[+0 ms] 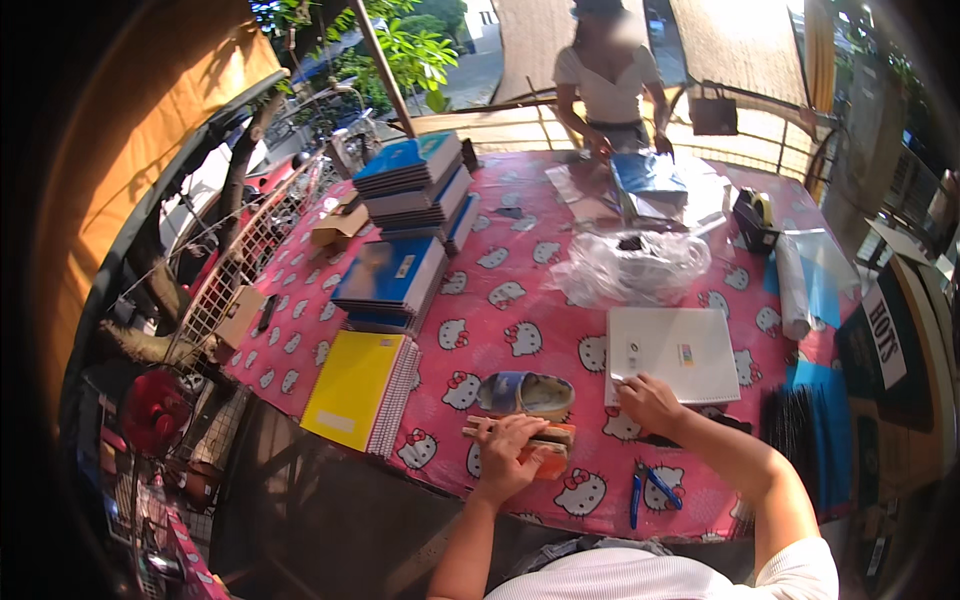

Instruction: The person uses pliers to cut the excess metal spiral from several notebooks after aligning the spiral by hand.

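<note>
A white notebook [675, 335] lies on the pink patterned tabletop, in front of me and to the right. My right hand [650, 403] is at its near left corner, fingers drawn together; what they pinch there is too small to make out. Closer to me, my left hand [510, 452] is closed over an orange and tan block [550, 458], covering much of it. Just beyond the block sits a blue tape roll [528, 393] with a pale core. Blue-handled pliers [648, 492] lie between my forearms near the table edge.
Yellow spiral notebooks [352, 390] and tall stacks of blue notebooks [392, 275] stand on the left. Crumpled clear plastic [635, 268] lies beyond the white notebook. A tape dispenser [756, 220], black coils [790, 440] and a box [900, 350] are right. Another person [608, 80] handles blue-covered items opposite.
</note>
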